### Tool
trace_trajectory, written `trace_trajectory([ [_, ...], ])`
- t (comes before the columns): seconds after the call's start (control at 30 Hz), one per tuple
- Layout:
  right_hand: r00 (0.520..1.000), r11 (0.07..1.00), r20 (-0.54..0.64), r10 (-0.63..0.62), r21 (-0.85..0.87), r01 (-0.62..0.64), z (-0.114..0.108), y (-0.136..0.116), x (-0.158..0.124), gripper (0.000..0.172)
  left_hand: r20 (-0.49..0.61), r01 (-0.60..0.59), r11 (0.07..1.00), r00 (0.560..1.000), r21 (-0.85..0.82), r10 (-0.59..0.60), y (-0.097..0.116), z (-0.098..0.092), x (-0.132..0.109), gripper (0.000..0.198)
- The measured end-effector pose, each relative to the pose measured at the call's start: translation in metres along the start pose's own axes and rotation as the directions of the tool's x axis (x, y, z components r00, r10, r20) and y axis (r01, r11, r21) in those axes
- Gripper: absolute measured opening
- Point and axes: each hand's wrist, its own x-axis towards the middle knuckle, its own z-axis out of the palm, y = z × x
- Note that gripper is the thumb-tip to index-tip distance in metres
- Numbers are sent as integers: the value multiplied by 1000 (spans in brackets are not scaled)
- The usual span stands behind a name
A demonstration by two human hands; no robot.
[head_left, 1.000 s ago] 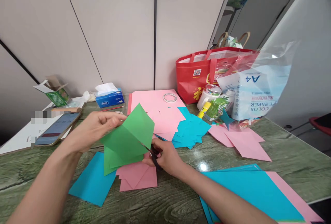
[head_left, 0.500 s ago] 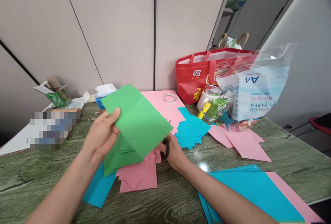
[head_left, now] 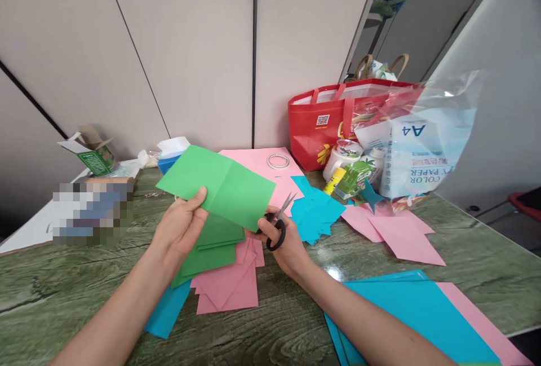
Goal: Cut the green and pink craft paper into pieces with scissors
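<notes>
A green paper sheet (head_left: 220, 183) with a crease across its middle is pinched between the thumb and fingers of my left hand (head_left: 181, 222). My right hand (head_left: 285, 247) has its fingers through the black handles of a pair of scissors (head_left: 279, 225); the blades point up and away, slightly apart, beside the sheet's right corner. Whether my right fingers also touch that corner is hard to see. Below the held sheet lie more green papers (head_left: 205, 264), pink papers (head_left: 230, 290) and a blue paper (head_left: 169, 309). Blue cut pieces (head_left: 316, 214) are piled beyond my right hand.
At the back right stand a red bag (head_left: 308, 135), a white mug (head_left: 338, 160), a yellow glue stick (head_left: 335, 181) and a plastic paper pack (head_left: 422, 151). Large blue sheets (head_left: 414, 315) lie front right. An opened green box (head_left: 97, 160) and a tissue pack (head_left: 169, 162) are back left.
The green sheet has turned and tilted flatter, its right corner lifting. My right hand has raised the scissors, so their blades now show. My left hand has shifted slightly right.
</notes>
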Motion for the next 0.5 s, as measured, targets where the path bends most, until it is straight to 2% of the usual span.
trace_trajectory([
  [0.1, 986, 987, -130, -100, -138, 82, -6, 4, 4, 33, 58, 41, 999, 998, -27, -39, 4, 7, -6, 16],
  [0.2, 958, 959, -192, -211, -231, 165, -12, 4, 9, 30, 158, 21, 999, 987, 36, -26, 20, -1, -2, 17],
  [0.27, 945, 936, -185, -269, -283, 211, -14, 2, 11, 29, 170, -37, 988, 985, 152, 11, 34, -15, 4, 25],
  [0.4, 938, 889, -115, -328, -372, 266, -15, 0, 10, 25, 295, -31, 932, 952, 362, -83, 54, -41, 12, 24],
  [0.5, 937, 869, -72, -342, -404, 286, -14, 0, 8, 24, 355, -23, 895, 922, 446, -153, 55, -46, 12, 26],
])
